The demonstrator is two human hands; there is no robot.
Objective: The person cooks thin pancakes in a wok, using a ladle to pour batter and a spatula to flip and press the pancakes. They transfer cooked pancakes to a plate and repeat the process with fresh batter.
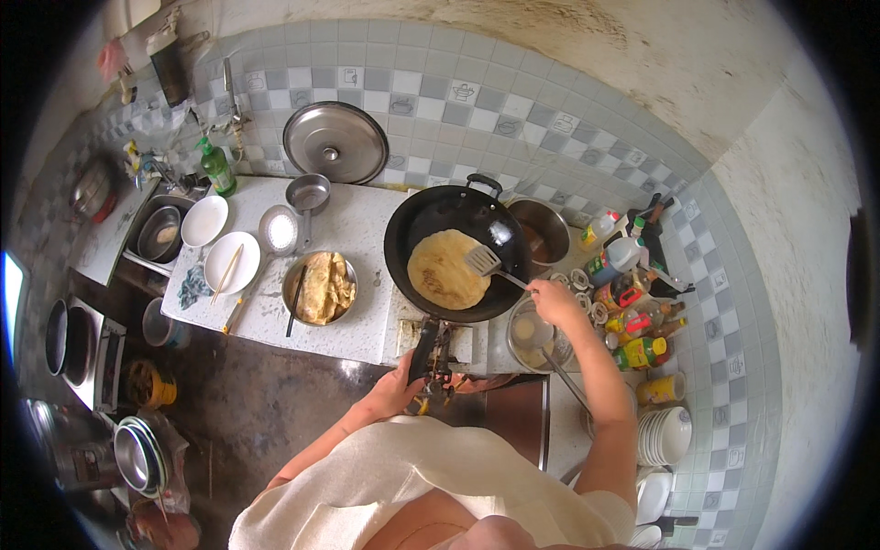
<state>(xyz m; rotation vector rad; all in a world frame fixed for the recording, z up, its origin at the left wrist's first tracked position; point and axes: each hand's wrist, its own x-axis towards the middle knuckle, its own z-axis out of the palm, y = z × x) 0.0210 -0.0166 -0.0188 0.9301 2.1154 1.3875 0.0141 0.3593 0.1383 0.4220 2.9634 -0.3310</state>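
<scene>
A black wok stands over the burner, with a round, browned flatbread lying flat inside. My left hand grips the wok's black handle. The handle of a slotted metal spatula is in my right hand. Its blade rests over the flatbread's right edge; whether the tip is beneath it I cannot tell. Left of the wok, a metal bowl holds folded cooked flatbreads, and a pair of dark chopsticks leans on its rim.
Below my right forearm sits a metal bowl with a ladle. A steel pot and several sauce bottles line the right side. White plates, a skimmer and a saucepan occupy the left counter. A large lid leans against the tiles.
</scene>
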